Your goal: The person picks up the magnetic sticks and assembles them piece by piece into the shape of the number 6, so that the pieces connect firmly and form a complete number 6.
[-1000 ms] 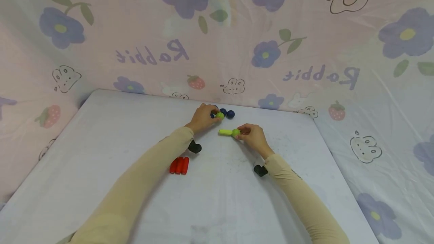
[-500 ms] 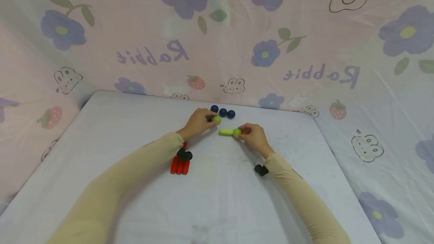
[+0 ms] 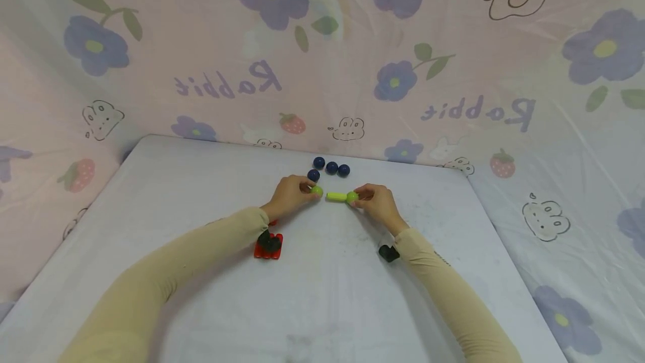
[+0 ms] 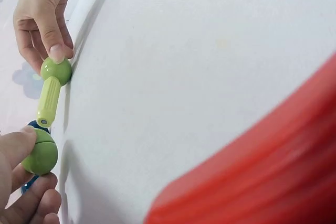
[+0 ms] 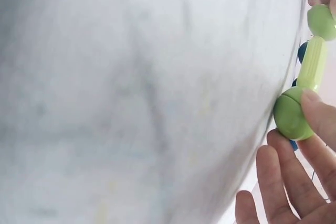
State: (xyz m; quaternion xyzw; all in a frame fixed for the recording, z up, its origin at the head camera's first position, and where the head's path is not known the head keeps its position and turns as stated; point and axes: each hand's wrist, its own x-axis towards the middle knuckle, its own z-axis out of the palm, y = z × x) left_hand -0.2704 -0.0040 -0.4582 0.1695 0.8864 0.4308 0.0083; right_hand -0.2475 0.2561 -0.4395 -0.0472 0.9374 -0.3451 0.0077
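My left hand (image 3: 289,196) pinches a green ball (image 4: 43,153) between thumb and fingers; a seam line runs across the ball. Facing it, my right hand (image 3: 378,205) pinches a second green ball (image 3: 352,198). A ribbed yellow-green rod (image 3: 336,196) sticks out of that ball toward the left hand, its free end showing a small dark dot in the left wrist view. Between the rod's tip and the left ball a narrow gap shows in the head view. Just behind the left hand lies a dark blue ball (image 3: 313,175).
Three more dark blue balls (image 3: 331,167) lie near the back edge of the white table (image 3: 332,296). Red rods (image 3: 266,253) lie side by side under the left wrist, partly covered by a black wrist piece (image 3: 270,241). A patterned cloth (image 3: 322,60) hangs behind.
My left hand has moved toward me from the blue balls, carrying its green ball to the rod's free end. The right hand has stayed almost still.
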